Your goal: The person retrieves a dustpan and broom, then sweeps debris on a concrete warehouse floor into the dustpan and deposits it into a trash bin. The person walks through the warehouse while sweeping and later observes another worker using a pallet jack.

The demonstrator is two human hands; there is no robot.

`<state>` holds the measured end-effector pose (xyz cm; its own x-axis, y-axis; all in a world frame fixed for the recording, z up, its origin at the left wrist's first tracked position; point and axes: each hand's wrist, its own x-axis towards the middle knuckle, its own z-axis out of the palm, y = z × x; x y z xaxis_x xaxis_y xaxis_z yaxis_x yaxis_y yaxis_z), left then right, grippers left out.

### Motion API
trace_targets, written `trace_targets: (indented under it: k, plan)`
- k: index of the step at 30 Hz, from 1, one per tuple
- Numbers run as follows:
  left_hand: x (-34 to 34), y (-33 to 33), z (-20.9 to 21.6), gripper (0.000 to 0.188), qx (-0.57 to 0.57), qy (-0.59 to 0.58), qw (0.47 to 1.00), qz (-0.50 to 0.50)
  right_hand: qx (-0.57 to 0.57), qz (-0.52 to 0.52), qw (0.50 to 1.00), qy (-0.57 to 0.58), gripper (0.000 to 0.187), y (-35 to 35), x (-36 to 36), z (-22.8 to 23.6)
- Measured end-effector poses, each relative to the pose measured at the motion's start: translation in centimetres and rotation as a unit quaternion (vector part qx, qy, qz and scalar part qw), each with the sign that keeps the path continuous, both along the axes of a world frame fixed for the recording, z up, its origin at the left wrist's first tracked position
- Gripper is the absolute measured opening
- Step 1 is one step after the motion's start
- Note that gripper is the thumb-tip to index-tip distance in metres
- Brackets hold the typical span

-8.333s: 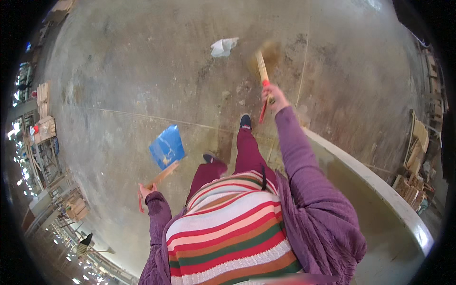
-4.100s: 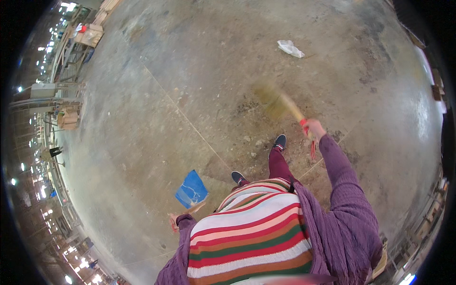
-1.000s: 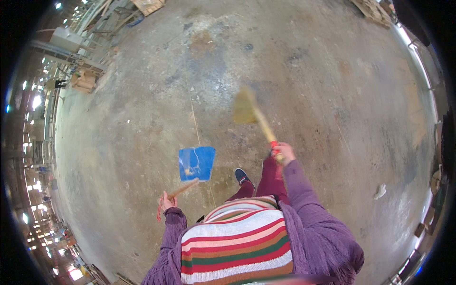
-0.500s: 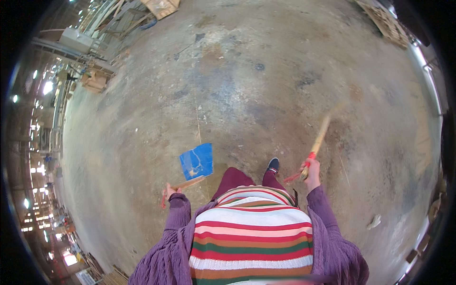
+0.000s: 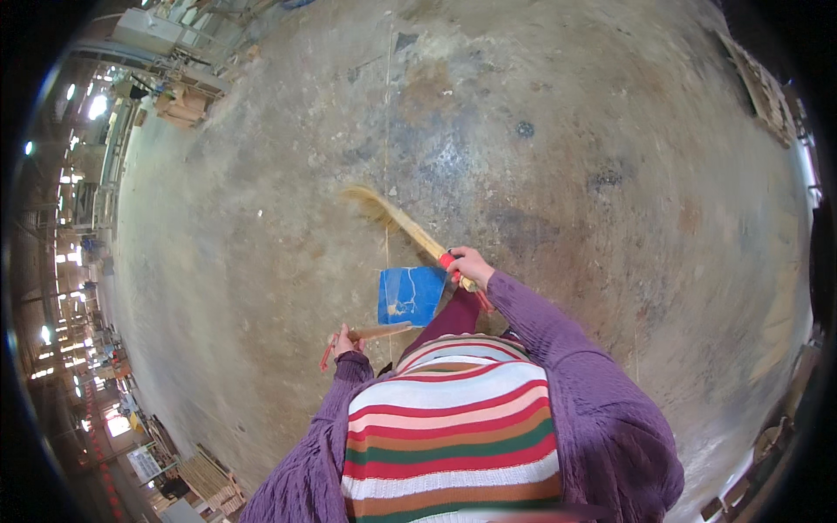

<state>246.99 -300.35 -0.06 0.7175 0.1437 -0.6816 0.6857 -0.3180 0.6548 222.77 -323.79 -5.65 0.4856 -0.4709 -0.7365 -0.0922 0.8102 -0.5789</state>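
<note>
In my right hand [image 5: 472, 266] is a straw broom [image 5: 417, 234], gripped around the red band on its handle. The bristles fan out toward the far left, above the floor or on it; I cannot tell which. My left hand [image 5: 345, 340] is closed on the wooden handle of a dustpan, whose blue pan [image 5: 420, 295] lies just ahead of my legs. Some pale bits or marks show on the pan's surface. A red cord [image 5: 327, 355] hangs by my left hand, and another red cord dangles below my right.
Worn, stained concrete floor [image 5: 305, 174] spreads all around. Brown boxes [image 5: 181, 105] and stacked material line the left side. A wooden pallet [image 5: 757, 87] stands at the far right, and slatted wood [image 5: 209, 481] lies at the lower left.
My right hand has swung the broom from the right side across to the front and left. The dustpan sits farther right in view, and the whole view has shifted.
</note>
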Motion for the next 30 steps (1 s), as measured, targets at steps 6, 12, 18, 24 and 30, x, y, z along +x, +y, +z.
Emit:
trace_targets:
  k: [6,12,18,24,30]
  plan:
    - [5.2,-4.6,-0.3,0.034,0.062,-0.021,0.996,-0.065,0.085,-0.209,0.974,-0.006,0.028,-5.4,-12.2,-3.9]
    - [9.0,-11.3,-0.5,0.039,0.003,-0.009,0.994,-0.109,-0.03,-0.425,0.864,0.267,0.012,-14.0,-17.8,0.0]
    - [10.6,-16.0,-0.3,0.043,-0.029,-0.039,0.998,-0.032,-0.017,-0.343,0.931,0.122,0.016,-16.3,-10.3,7.6]
    - [10.1,-23.2,-1.6,0.04,-0.058,-0.096,0.992,0.057,0.167,-0.068,0.983,-0.032,0.038,-25.1,-0.1,12.0]
    - [9.4,-28.1,-0.5,0.041,0.019,-0.134,0.983,0.127,0.064,0.231,0.969,-0.053,0.037,-35.8,22.1,2.8]
